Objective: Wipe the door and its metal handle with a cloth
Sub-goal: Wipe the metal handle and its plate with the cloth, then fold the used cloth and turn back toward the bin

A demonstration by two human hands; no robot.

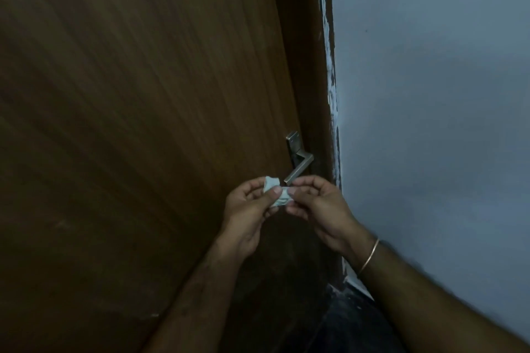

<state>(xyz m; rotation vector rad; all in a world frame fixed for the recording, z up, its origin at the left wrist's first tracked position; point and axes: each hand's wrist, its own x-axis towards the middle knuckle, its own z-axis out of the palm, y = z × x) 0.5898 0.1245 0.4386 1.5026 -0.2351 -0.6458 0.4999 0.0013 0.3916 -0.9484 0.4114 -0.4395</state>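
Note:
A dark brown wooden door (pixel 137 100) fills the left and middle of the head view. Its metal lever handle (pixel 298 162) sits on a plate near the door's right edge. A small, crumpled pale cloth (pixel 277 191) is held just below the tip of the lever, apart from the door. My left hand (pixel 249 209) pinches its left part with thumb and fingers. My right hand (pixel 314 203) pinches its right end; a thin bangle circles that wrist. Much of the cloth is hidden inside the fingers.
The dark door frame (pixel 314 66) runs along the door's right edge, with chipped white paint where it meets a pale blue-grey wall (pixel 430 94). The dim floor (pixel 338 321) shows between my forearms.

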